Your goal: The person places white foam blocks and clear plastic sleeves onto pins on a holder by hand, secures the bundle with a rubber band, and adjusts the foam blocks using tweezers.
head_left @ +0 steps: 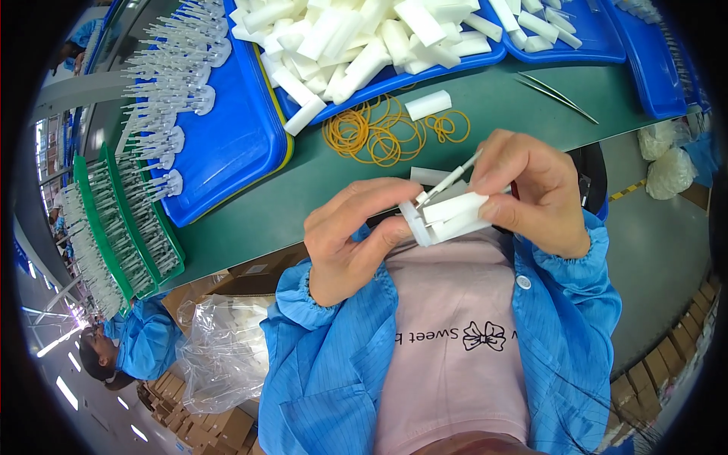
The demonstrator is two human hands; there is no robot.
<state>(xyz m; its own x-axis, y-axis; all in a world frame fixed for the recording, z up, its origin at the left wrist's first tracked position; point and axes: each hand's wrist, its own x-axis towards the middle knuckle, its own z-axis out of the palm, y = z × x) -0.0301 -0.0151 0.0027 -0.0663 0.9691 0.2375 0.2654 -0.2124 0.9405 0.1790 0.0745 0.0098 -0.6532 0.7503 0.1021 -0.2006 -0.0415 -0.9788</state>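
Between thumb and fingers, my left hand (353,235) grips the translucent plastic base (415,223) of a small part with thin white rods. One rod (453,180) slants up from the base toward the fingertips of my right hand (531,193). That hand pinches a white foam block (459,218), thumb on its near side, its end against the rods near the base. Whether the right fingers also touch the rod's tip is hard to see. Just behind the hands, another white foam piece (426,175) lies partly hidden on the green table (531,114).
Yellow rubber bands (349,133) lie beyond my hands beside a loose foam block (428,105). Tweezers (557,97) rest at the right. Blue trays (235,148) hold foam blocks (364,68) and rodded parts (171,91). Green racks (125,220) stand left. A co-worker (140,341) sits at lower left.
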